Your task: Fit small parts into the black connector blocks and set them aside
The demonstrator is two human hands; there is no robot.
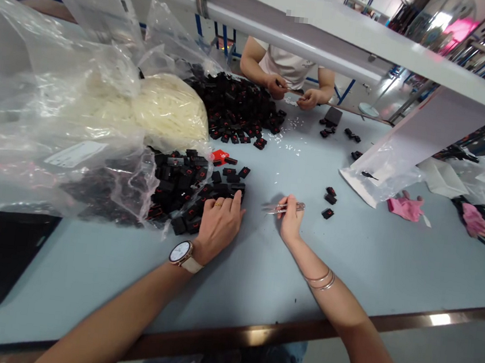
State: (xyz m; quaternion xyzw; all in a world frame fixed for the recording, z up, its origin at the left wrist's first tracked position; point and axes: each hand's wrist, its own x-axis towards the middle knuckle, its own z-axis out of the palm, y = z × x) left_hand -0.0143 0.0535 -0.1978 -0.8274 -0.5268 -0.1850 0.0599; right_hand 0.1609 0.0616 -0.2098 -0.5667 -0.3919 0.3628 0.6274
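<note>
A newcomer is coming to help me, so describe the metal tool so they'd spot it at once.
On the pale blue table, follow the forearm with thin bracelets to the right hand. The slim silver tool is in its grip. Its shiny metal sets it apart from the small black parts on either side.

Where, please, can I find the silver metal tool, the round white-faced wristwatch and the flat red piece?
Silver metal tool (274, 210), head view: its exposed pointed end.
Round white-faced wristwatch (180, 252), head view: middle of its dial.
Flat red piece (219, 155), head view: its upper surface.
</note>
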